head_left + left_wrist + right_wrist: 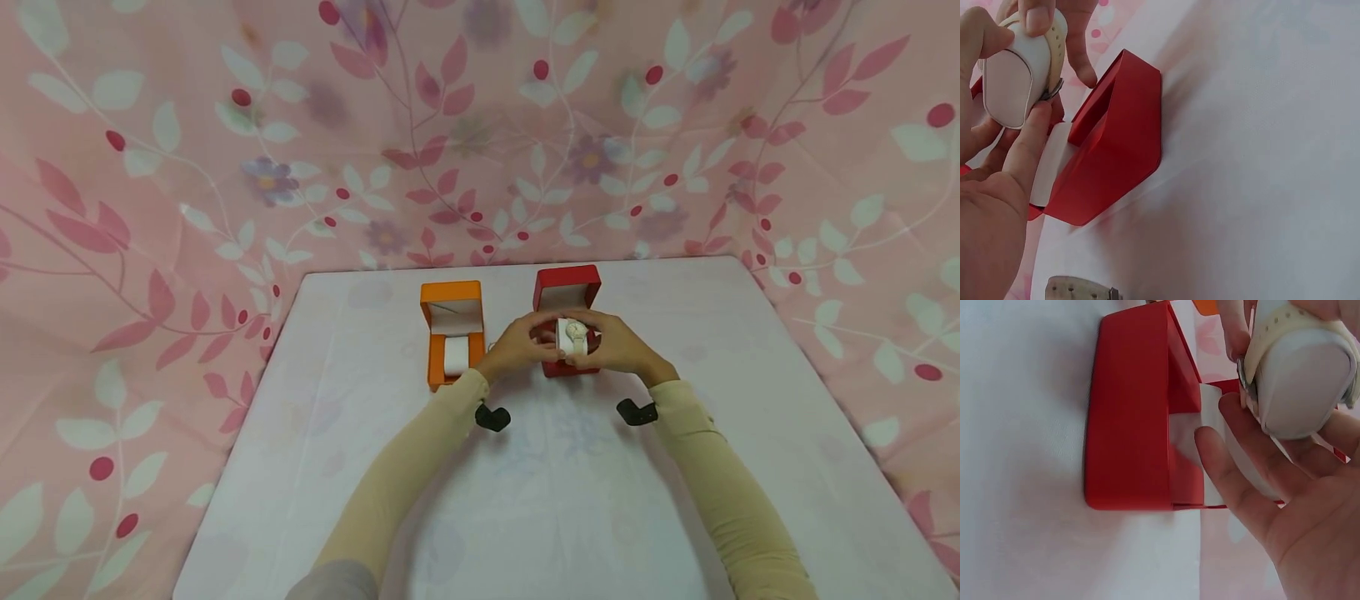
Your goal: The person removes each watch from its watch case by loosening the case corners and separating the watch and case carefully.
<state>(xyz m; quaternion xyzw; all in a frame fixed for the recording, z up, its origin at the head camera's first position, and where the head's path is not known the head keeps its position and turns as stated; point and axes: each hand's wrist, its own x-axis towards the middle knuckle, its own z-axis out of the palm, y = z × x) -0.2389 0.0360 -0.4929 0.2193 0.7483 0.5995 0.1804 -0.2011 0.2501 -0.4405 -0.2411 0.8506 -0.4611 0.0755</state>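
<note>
Both hands hold a white watch cushion [1300, 387] with a cream-strapped watch [576, 328] wrapped round it, above the open red watch box [567, 275]. My left hand [519, 343] grips the cushion from the left, its thumb and fingers around the end in the left wrist view. On the other side, my right hand [618, 343] holds it between thumb and fingers. The strap's buckle [1246, 378] shows near the cushion's lower edge. Inside the red box [1119, 150] a pale lining is visible; the hands partly hide the box in the head view.
Left of the red box, an orange watch box [437, 367] stands open with a white cushion [456, 357] inside. A greyish watch strap [1079, 289] with holes lies on the white-covered table [555, 517]. Pink floral cloth [480, 125] hangs behind.
</note>
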